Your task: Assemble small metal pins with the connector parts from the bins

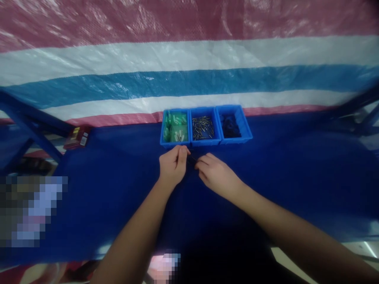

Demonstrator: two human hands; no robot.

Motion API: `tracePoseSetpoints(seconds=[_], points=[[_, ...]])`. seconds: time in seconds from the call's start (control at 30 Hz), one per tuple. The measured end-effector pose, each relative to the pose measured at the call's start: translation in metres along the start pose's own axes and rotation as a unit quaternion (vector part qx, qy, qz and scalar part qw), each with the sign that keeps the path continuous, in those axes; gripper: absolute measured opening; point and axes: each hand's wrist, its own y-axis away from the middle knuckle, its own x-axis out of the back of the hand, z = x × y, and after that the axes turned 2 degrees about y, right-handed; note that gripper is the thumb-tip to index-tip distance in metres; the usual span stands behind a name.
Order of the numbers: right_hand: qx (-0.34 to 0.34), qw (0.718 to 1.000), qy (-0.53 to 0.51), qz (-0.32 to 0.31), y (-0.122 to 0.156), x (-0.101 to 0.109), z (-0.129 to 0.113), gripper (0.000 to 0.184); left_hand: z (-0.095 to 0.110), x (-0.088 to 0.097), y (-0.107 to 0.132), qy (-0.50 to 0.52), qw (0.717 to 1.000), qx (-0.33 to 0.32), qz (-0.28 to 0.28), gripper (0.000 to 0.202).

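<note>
My left hand [173, 165] is closed, its thumb pressed on the curled fingers; what it grips is mostly hidden. My right hand [217, 173] pinches a small dark piece [192, 160] that spans the gap between both hands. The piece's kind cannot be made out against the dark blue table. Just beyond the hands stand three blue bins in a row. The left bin [162, 136] holds green bags with small pale parts. Many thin metal pins lie in the middle bin [219, 136]. Dark, soft-looking pieces fill part of the right bin [246, 128].
A blue tabletop [118, 189] spreads under the hands. At its far left lies a red box [77, 137] beside a blue metal frame [32, 122]. A striped plastic sheet [189, 85] hangs behind the bins. Another blue frame [359, 102] rises at the right.
</note>
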Motion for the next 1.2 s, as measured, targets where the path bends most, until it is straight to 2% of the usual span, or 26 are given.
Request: tracePoseSetpoints(seconds=[0.17, 0.37, 0.5, 0.6, 0.67, 0.9, 1.2], points=[[0.004, 0.996, -0.068, 0.064, 0.006, -0.007, 0.009, 0.020, 0.002, -0.001, 0.000, -0.006, 1.000, -0.009, -0.010, 0.036], [-0.023, 0.982, -0.124, 0.140, 0.008, -0.007, 0.018, 0.020, 0.004, 0.001, -0.002, -0.017, 1.000, -0.016, -0.019, 0.033], [-0.051, 0.959, -0.180, 0.213, 0.008, -0.004, 0.017, 0.017, 0.005, 0.000, -0.002, -0.019, 0.998, -0.015, -0.060, 0.022], [-0.070, 0.946, -0.203, 0.242, 0.006, -0.002, 0.016, 0.015, 0.005, -0.002, -0.002, -0.024, 0.993, -0.031, -0.110, 0.021], [-0.080, 0.944, -0.206, 0.246, 0.005, -0.002, 0.016, 0.014, 0.004, -0.003, -0.002, -0.029, 0.990, -0.040, -0.129, 0.022], [-0.093, 0.945, -0.214, 0.229, 0.004, -0.002, 0.018, 0.014, 0.002, -0.002, -0.002, -0.021, 0.990, -0.028, -0.139, 0.013], [-0.123, 0.956, -0.166, 0.207, 0.006, -0.010, 0.024, 0.013, 0.000, -0.004, -0.001, -0.033, 0.987, -0.034, -0.154, 0.013]])
